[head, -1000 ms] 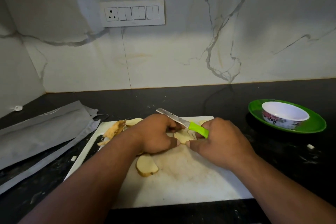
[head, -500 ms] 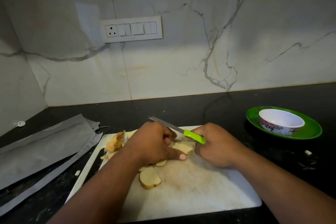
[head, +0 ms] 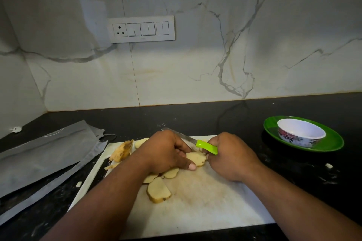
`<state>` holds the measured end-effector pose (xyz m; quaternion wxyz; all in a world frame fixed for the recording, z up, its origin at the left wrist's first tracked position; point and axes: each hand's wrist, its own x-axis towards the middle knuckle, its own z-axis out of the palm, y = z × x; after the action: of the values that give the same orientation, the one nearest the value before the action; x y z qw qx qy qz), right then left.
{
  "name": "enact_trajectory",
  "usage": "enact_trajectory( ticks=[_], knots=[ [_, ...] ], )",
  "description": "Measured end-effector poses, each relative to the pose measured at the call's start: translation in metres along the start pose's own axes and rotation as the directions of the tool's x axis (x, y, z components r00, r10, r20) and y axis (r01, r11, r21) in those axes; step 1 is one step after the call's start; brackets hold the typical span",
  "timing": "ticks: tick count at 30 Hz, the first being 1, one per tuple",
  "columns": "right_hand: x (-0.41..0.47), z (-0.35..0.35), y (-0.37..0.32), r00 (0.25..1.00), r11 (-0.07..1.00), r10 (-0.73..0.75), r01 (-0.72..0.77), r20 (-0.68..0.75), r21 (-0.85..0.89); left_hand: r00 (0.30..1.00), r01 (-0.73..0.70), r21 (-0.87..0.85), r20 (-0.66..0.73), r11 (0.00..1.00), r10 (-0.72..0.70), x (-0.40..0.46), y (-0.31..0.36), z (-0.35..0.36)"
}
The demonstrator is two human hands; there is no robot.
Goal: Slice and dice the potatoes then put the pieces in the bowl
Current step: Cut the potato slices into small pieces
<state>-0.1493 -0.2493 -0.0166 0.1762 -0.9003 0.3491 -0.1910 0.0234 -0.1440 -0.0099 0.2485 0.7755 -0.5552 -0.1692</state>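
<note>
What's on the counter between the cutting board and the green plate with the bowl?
Head view: bare black countertop between the cutting board and the green plate, apart from pale specks.

Both forearms are bare to the frame's lower edge, no sleeves showing; the left hand [head: 166, 151] and right hand [head: 233, 155] wear no gloves, rings or watch; thumbnail short

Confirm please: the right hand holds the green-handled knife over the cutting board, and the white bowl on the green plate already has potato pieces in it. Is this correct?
Not quite. In the head view the bowl on the green plate is empty; the potato slices all lie on the cutting board. The right hand does hold the green-handled knife over the board.
</note>
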Motion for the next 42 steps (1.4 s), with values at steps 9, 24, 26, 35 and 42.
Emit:
enact_trajectory(
  ticks=[9,24,26,35,42],
  knots=[
    [-0.029,-0.023,-0.005,0.992,0.984,-0.051,0.07,-0.117,0.163,0.989,-0.112,0.158,-0.076,0.981,0.125,-0.009,0.002,-0.001],
    [-0.099,-0.032,-0.042,0.999,0.984,0.008,-0.017,-0.05,-0.178,0.993,-0.031,0.128,-0.109,0.991,0.046,-0.012,0.018,0.009],
    [-0.096,-0.028,-0.045,1.0,0.979,0.012,-0.017,-0.028,-0.203,0.992,-0.004,0.113,-0.124,0.994,0.018,-0.012,0.02,0.011],
    [-0.108,-0.019,-0.041,0.999,0.967,0.041,-0.034,0.025,-0.252,0.99,0.087,0.053,-0.118,0.995,-0.08,-0.007,0.022,0.013],
    [-0.143,-0.039,-0.045,0.992,0.97,0.112,-0.096,0.058,-0.224,0.988,0.077,0.033,-0.133,0.996,-0.072,-0.008,0.02,0.012]
  ],
)
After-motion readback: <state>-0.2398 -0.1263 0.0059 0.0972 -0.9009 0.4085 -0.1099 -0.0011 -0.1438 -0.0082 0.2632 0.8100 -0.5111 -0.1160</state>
